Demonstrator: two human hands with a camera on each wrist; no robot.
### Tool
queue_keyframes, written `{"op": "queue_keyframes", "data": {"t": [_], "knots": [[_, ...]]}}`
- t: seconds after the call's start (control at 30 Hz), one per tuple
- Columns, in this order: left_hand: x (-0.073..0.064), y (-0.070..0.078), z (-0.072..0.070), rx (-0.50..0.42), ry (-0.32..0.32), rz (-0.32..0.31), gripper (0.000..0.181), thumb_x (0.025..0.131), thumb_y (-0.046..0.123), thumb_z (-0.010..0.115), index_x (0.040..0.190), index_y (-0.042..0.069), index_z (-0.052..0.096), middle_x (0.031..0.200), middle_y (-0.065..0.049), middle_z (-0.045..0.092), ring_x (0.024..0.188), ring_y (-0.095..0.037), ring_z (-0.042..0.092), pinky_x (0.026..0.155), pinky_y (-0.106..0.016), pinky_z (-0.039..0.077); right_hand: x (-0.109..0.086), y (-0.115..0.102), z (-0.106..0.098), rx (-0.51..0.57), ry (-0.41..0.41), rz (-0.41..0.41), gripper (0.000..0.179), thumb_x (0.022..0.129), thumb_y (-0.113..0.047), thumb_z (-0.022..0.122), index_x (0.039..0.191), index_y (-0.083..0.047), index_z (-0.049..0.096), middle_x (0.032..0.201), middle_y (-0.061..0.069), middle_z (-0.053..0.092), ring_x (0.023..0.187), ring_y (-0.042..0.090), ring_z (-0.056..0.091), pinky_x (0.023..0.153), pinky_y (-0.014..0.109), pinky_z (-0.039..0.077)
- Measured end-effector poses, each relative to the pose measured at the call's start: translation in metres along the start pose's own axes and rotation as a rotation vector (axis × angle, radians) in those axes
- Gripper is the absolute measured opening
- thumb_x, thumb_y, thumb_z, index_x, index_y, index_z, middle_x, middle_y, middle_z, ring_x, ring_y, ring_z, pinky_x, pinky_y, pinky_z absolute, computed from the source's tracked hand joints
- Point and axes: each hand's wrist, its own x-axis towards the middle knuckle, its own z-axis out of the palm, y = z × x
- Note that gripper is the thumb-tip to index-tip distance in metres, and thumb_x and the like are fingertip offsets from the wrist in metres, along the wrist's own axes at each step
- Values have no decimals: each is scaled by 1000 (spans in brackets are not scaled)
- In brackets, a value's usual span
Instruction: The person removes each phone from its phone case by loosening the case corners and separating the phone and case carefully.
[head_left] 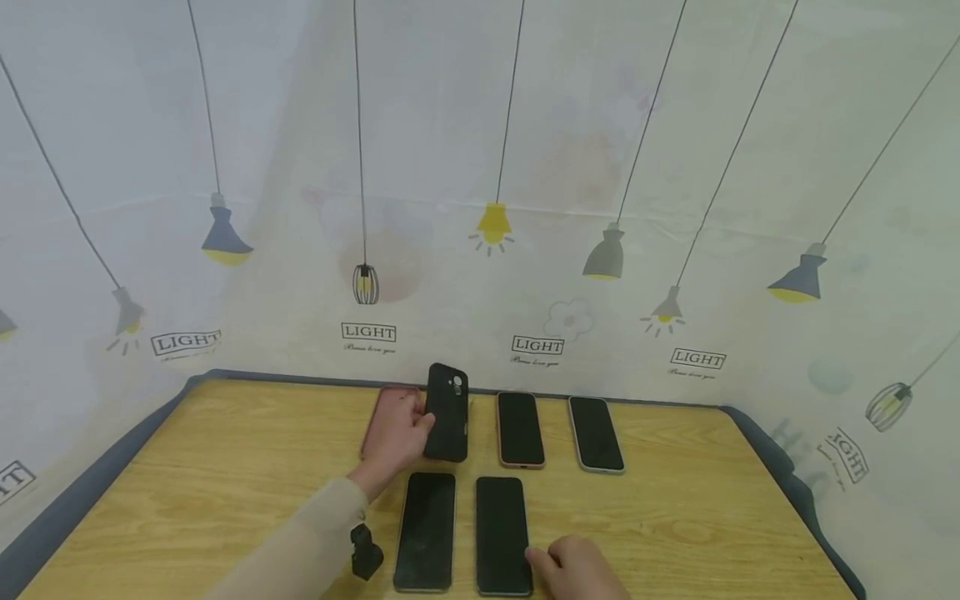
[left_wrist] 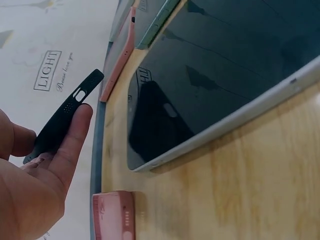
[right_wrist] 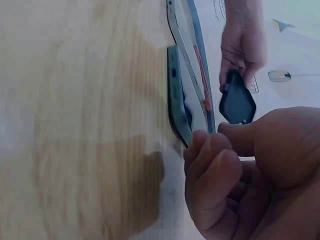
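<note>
In the head view my left hand pinches a black phone case between thumb and fingers, lifted above the back of the table. The left wrist view shows the black case edge-on with its port cutout. Just under the left hand lies a pink phone case, partly covered by it. My right hand is beside the right edge of a dark-screened phone, its fingers loosely curled and holding nothing. Another dark-screened phone lies to the left of that one.
A phone with a pink edge and a phone with a white edge lie side by side at the back right. Behind the wooden table rises a pale sheet printed with hanging lamps.
</note>
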Motion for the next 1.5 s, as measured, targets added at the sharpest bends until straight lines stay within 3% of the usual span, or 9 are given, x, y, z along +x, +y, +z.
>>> {"op": "queue_keyframes", "data": {"t": [0.13,0.33,0.53,0.63,0.77,0.93,1.03,1.33,1.5], "knots": [[-3,5,1,-58,-52,-75,28,105,13,56,125,-7,59,123,-24,65,113,-35,64,91,-48,55,1,4,-5,15,34,11,48,103,-33,63,61,-11,56,54,-5,41,51,13,41,52,29,35],[1,-3,8,-107,-103,-165,37,109,18,51,137,-6,53,132,-24,60,118,-34,62,96,-48,54,0,4,-10,26,48,23,50,104,-35,62,61,-9,56,53,-3,44,51,14,43,53,30,37],[8,-11,17,-239,-150,-246,42,108,14,53,143,-7,43,131,-27,55,106,-37,65,66,-38,62,-3,-1,-12,45,27,35,49,104,-35,62,64,-8,60,54,-3,46,52,15,45,54,31,38],[11,-15,20,-209,-147,-268,35,108,17,56,134,-5,50,118,-23,59,84,-30,69,58,-33,59,-4,-2,-12,54,17,22,49,104,-36,62,64,-8,60,55,-4,45,53,14,45,55,30,38],[11,-16,21,-119,-111,-223,29,107,22,59,122,-3,57,98,-15,63,60,-21,65,56,-33,54,-5,-1,-12,60,24,0,49,104,-35,62,63,-9,58,54,-4,43,52,14,44,54,30,37],[12,-14,20,62,-80,-116,23,106,23,59,106,0,61,80,-10,61,59,-20,59,56,-33,49,-5,0,-11,65,23,11,48,104,-36,62,64,-9,58,54,-4,44,53,14,44,54,30,37],[11,-12,18,148,-90,-65,24,106,22,57,111,-2,58,77,-9,57,60,-20,57,59,-34,47,-5,0,-11,66,19,21,48,104,-36,61,66,-8,60,55,-4,46,54,14,45,55,30,37],[9,-1,18,178,-86,-20,23,107,22,55,106,-1,60,77,-11,63,58,-21,59,55,-35,49,-1,0,-15,66,37,-29,39,105,-32,61,73,-9,65,60,-4,47,57,14,46,54,29,37],[5,14,25,187,-86,33,22,105,24,58,105,2,61,78,-7,61,61,-18,56,54,-33,47,4,-1,-22,31,100,-124,28,106,-28,60,86,-10,70,68,-4,55,62,13,48,56,28,40]]}}
